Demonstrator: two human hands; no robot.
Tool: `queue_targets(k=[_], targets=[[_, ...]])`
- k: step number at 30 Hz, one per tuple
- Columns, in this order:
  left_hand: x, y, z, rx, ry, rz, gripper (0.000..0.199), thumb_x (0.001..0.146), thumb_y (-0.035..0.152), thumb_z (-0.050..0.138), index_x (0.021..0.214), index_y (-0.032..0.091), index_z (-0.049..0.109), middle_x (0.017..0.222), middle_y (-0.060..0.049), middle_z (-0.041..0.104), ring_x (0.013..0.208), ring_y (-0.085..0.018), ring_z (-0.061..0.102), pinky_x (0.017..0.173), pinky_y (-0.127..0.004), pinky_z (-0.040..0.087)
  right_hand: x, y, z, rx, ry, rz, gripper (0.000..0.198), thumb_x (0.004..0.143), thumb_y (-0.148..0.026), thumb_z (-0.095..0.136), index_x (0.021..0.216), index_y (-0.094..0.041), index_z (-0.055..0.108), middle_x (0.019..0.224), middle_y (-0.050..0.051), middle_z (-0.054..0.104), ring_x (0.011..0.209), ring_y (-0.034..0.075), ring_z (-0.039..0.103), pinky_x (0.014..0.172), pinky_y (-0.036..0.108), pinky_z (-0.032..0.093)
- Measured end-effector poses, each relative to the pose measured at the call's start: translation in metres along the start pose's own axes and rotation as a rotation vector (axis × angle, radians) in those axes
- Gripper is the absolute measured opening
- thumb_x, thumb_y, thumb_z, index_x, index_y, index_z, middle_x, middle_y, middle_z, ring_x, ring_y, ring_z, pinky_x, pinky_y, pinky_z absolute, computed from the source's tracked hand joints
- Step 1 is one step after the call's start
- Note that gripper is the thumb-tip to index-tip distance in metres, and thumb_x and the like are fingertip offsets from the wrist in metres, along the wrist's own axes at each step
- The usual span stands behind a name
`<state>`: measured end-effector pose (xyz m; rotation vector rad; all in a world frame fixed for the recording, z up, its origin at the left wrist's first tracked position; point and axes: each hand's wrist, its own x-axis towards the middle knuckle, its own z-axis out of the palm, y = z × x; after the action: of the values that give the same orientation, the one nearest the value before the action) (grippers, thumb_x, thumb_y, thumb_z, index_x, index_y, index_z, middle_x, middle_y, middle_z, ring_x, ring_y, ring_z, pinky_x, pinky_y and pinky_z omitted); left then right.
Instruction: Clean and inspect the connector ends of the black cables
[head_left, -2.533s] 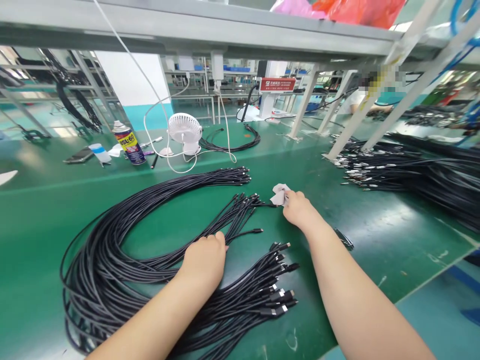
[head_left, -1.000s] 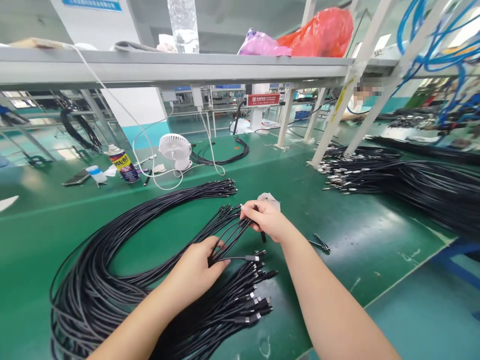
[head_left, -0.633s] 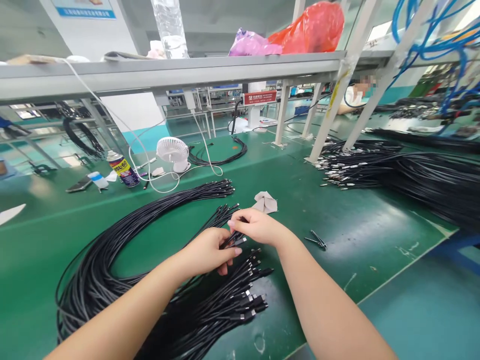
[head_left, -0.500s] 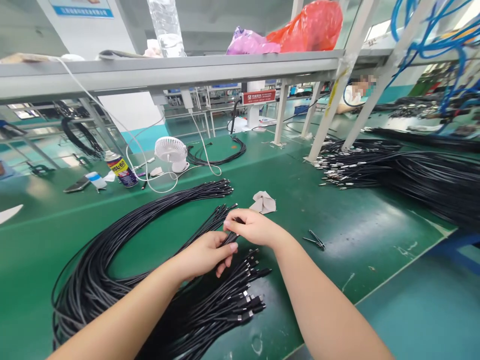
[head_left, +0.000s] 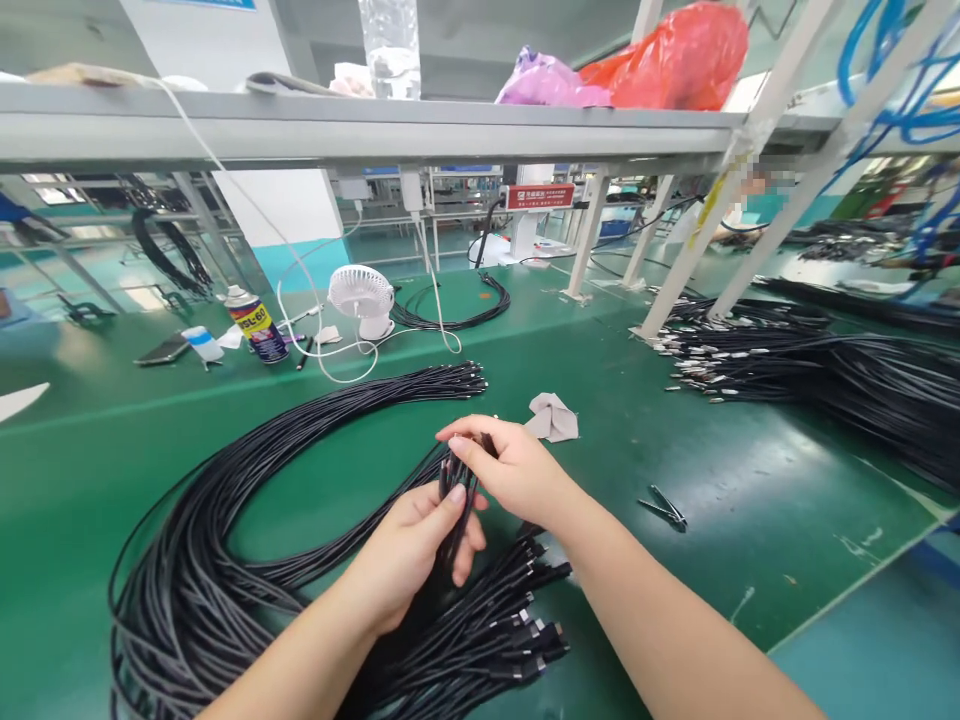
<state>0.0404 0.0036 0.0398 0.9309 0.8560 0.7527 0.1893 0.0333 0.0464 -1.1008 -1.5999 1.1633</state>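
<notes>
Black cables [head_left: 195, 540] lie in a big curved bundle on the green table. My left hand [head_left: 424, 535] is closed around a bunch of cable ends, thumb on top, the ends pointing up. From above, my right hand [head_left: 514, 465] curls its fingers and thumb over the tips of that same bunch. Exactly what its fingertips pinch is partly hidden. Below the hands, loose cable ends with metal plugs [head_left: 525, 640] fan out to the right. Another group of cable ends [head_left: 465, 380] rests on the table just beyond the hands.
A crumpled cloth piece [head_left: 553, 416] and small snips [head_left: 666, 508] lie right of my hands. At the back left stand a spray can [head_left: 257, 325] and a white fan [head_left: 362, 298]. More black cables [head_left: 817, 350] are heaped at right, by the shelf posts [head_left: 697, 240].
The view has shifted slightly left. My left hand has raised the bunch more upright, and more cable ends show between the hands. My right hand has come over their tips.
</notes>
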Motion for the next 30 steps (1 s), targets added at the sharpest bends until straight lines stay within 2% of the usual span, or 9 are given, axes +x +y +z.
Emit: queue_targets(k=[4,6,8,11,14,17,20,27,30], targets=[[0.009,0.002,-0.008,-0.042,-0.038,0.004,0.04,0.07,0.05,0.074,0.079,0.012,0.063,0.069,-0.006,0.069,0.056,-0.013,0.062,0.055,-0.025,0.047,0.014,-0.011,0.008,-0.018,-0.055,0.084,0.023,0.09,-0.025,0.05,0.105,-0.018,0.066,0.086,0.004,0.069,0.06,0.012,0.061,0.048,0.023,0.047],[0.014,0.0,-0.012,-0.02,-0.088,-0.023,0.046,0.071,0.056,0.071,0.068,0.011,0.063,0.054,-0.003,0.064,0.044,-0.01,0.055,0.048,-0.022,0.042,0.017,-0.009,0.01,-0.007,-0.107,0.073,0.026,0.09,-0.027,0.049,0.107,-0.018,0.067,0.091,0.005,0.07,0.069,0.014,0.065,0.055,0.025,0.051],[0.018,-0.004,-0.016,-0.004,-0.145,-0.055,0.052,0.076,0.06,0.063,0.057,0.012,0.059,0.035,0.003,0.048,0.031,-0.005,0.039,0.041,-0.019,0.033,0.016,-0.003,0.01,0.003,-0.162,0.065,0.03,0.091,-0.031,0.049,0.112,-0.019,0.067,0.095,0.006,0.071,0.081,0.016,0.068,0.069,0.03,0.055],[0.02,-0.012,-0.02,-0.02,-0.215,-0.075,0.052,0.084,0.057,0.055,0.055,0.014,0.056,0.03,0.006,0.039,0.028,-0.004,0.03,0.037,-0.017,0.027,0.009,0.008,0.007,0.037,-0.194,0.064,0.037,0.092,-0.039,0.05,0.122,-0.021,0.062,0.103,0.008,0.071,0.097,0.02,0.066,0.086,0.038,0.052],[0.022,-0.016,-0.026,-0.048,-0.233,-0.06,0.04,0.088,0.051,0.052,0.072,0.015,0.059,0.034,0.006,0.047,0.028,-0.005,0.035,0.035,-0.016,0.028,0.003,0.012,0.004,0.092,-0.125,0.038,0.038,0.091,-0.042,0.052,0.124,-0.023,0.058,0.1,0.006,0.07,0.08,0.015,0.066,0.076,0.032,0.053],[0.025,-0.015,-0.033,-0.086,-0.261,-0.097,0.034,0.086,0.049,0.056,0.089,0.016,0.059,0.042,0.004,0.058,0.032,-0.009,0.049,0.037,-0.017,0.038,0.002,0.01,0.002,0.054,-0.062,0.03,0.026,0.091,-0.037,0.054,0.11,-0.021,0.062,0.072,-0.001,0.064,0.057,0.01,0.057,0.061,0.025,0.049],[0.026,-0.01,-0.037,-0.126,-0.344,-0.152,0.037,0.081,0.05,0.063,0.091,0.015,0.06,0.047,0.0,0.064,0.041,-0.015,0.061,0.042,-0.021,0.046,0.002,0.009,0.003,0.021,-0.089,0.079,0.017,0.09,-0.034,0.056,0.097,-0.02,0.063,0.056,-0.005,0.055,0.053,0.01,0.054,0.054,0.022,0.045],[0.027,-0.001,-0.032,-0.126,-0.273,-0.164,0.037,0.071,0.043,0.076,0.086,0.009,0.069,0.08,-0.012,0.075,0.063,-0.019,0.07,0.062,-0.029,0.056,0.001,0.011,0.009,0.045,-0.038,0.141,0.019,0.085,-0.036,0.059,0.085,-0.019,0.067,0.059,-0.003,0.056,0.044,0.008,0.046,0.044,0.021,0.041],[0.027,-0.005,-0.031,-0.134,-0.263,-0.135,0.039,0.071,0.044,0.075,0.089,0.01,0.07,0.089,-0.014,0.074,0.069,-0.022,0.072,0.064,-0.032,0.058,0.0,0.011,0.008,0.04,-0.024,0.151,0.02,0.084,-0.038,0.06,0.083,-0.02,0.067,0.064,0.0,0.06,0.051,0.011,0.052,0.046,0.023,0.045]])
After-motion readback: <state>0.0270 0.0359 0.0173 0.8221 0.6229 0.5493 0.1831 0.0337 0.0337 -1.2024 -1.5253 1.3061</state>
